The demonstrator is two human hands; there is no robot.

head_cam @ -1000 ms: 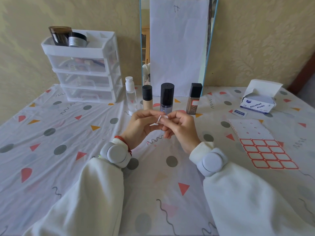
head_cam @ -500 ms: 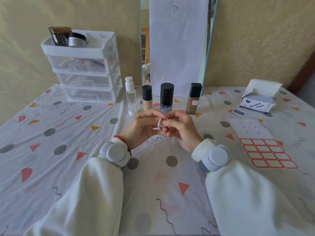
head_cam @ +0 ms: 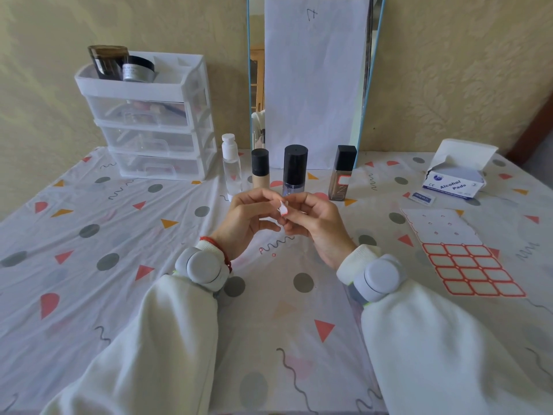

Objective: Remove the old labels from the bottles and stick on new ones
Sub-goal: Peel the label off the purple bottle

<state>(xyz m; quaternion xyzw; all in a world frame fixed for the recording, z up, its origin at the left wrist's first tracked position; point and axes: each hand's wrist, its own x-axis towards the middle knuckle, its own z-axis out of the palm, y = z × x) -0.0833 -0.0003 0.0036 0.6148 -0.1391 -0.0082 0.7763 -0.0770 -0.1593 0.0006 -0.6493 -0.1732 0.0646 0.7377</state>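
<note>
My left hand [head_cam: 250,218] and my right hand [head_cam: 314,224] meet above the middle of the table, both pinching a small white label with a red edge [head_cam: 282,209], which is curled. Behind them stands a row of bottles: a clear bottle with a white cap [head_cam: 231,166], a beige bottle with a black cap [head_cam: 259,169], a bluish bottle with a tall black cap [head_cam: 295,170] and a brown bottle [head_cam: 341,175] bearing a red-edged label. A sheet of red-bordered labels [head_cam: 466,265] lies at the right, its upper rows peeled off.
A white three-drawer organiser [head_cam: 149,121] with two dark jars on top stands at the back left. A mirror covered with white paper [head_cam: 311,79] leans on the wall. An open box of alcohol pads [head_cam: 457,172] and one loose pad sachet [head_cam: 422,198] lie at the back right.
Both hands stayed together on the label. The fingers worked it, and it is now more curled and upright between the fingertips. The right wrist shifted slightly right.
</note>
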